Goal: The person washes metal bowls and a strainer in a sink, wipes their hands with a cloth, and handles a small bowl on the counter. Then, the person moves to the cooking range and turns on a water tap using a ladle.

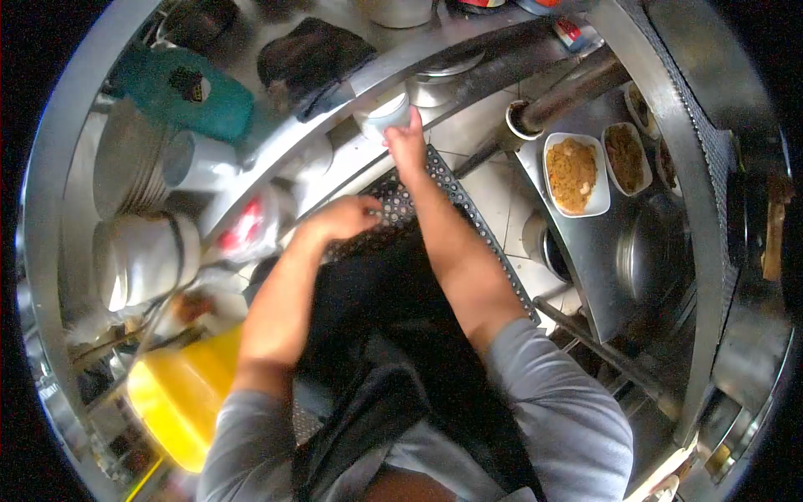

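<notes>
A yellow plastic bin (pixel 182 403) sits at left. The left hand (pixel 343 218), fingers curled, hovers over a black perforated mat (pixel 396 206); whether it pinches anything, I cannot tell. Beside the steel counter's (pixel 368 80) edge, a whitish round container (pixel 383 120) is pinched by the right hand (pixel 406 146).
</notes>
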`<act>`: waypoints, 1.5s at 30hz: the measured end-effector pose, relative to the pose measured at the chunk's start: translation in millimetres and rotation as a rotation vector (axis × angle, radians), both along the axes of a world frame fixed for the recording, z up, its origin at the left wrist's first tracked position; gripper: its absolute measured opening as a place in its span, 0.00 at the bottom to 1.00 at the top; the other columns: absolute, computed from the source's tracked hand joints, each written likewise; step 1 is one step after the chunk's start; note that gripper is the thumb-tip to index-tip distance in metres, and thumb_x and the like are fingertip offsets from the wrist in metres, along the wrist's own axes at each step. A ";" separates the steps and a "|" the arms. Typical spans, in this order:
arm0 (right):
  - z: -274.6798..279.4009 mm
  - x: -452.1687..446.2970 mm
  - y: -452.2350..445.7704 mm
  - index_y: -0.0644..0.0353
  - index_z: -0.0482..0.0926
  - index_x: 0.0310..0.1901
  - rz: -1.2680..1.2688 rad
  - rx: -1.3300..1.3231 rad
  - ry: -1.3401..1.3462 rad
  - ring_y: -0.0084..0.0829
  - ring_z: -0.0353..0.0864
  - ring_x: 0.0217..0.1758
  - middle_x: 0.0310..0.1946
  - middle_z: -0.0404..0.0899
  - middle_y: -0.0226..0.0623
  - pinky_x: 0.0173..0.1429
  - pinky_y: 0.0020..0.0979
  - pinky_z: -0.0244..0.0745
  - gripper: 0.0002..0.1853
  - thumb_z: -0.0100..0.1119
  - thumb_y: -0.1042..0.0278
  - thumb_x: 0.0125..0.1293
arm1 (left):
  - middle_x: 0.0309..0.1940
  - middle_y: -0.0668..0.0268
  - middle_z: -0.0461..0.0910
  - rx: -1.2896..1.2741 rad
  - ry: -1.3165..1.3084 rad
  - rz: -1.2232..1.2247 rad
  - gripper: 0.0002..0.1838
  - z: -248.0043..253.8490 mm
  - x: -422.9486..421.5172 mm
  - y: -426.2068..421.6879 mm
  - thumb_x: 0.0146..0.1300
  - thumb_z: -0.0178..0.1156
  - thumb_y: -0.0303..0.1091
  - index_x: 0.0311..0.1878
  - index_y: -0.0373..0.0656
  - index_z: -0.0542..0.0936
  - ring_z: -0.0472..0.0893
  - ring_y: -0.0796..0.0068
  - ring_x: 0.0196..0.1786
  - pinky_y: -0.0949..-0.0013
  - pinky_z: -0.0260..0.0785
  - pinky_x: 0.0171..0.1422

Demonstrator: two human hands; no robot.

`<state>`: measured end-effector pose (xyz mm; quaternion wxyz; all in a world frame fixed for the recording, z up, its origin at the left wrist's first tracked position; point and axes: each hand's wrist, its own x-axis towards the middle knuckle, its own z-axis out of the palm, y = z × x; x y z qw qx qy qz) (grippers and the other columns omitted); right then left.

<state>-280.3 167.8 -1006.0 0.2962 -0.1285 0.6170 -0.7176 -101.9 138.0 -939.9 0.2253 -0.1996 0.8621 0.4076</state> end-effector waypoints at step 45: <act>50.5 9.5 101.3 0.63 0.75 0.42 -0.380 -0.043 -0.015 0.23 0.77 0.26 0.30 0.77 0.31 0.28 0.26 0.74 0.08 0.55 0.67 0.68 | 0.41 0.66 0.83 0.070 -0.059 -0.116 0.24 -23.4 -77.0 -11.6 0.66 0.62 0.41 0.61 0.39 0.76 0.77 0.78 0.34 0.70 0.72 0.44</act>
